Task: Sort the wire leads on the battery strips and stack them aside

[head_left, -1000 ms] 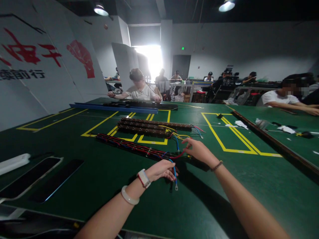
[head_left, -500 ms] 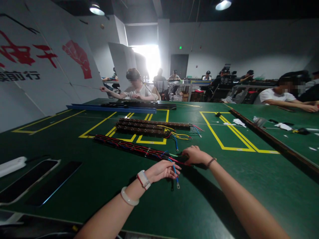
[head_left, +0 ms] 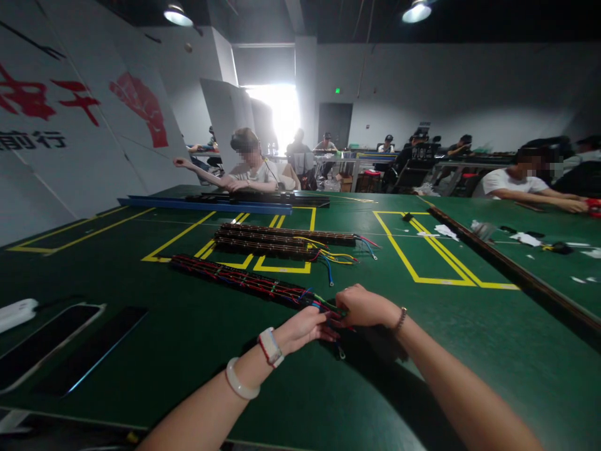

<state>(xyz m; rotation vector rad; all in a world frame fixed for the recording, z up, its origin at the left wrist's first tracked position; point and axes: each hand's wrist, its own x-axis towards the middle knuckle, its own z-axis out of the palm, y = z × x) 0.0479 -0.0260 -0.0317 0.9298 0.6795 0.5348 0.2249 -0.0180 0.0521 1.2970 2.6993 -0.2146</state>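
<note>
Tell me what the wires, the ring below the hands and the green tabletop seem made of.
Wires: likely plastic outside, smooth, given bright, even colours. Ring: probably bare metal, from its silvery look. Tabletop: smooth, satin, perhaps rubber or paint; the soft sheen fits both.

Dim room, brutal backlight

So the opening (head_left: 285, 116) at the back is totally blown out, with haze washing over the person (head_left: 263, 173) just in front. Two ceiling lamps (head_left: 178, 15) glow up top, yet the ceiling (head_left: 498, 22) goes nearly black. A dark, soft-edged shadow spreads across the table (head_left: 493, 338) near the right hand (head_left: 369, 305). The wires (head_left: 323, 300) there look kinda mushy. Wide-angle stretch makes the left wall (head_left: 51, 166) lean.
</note>
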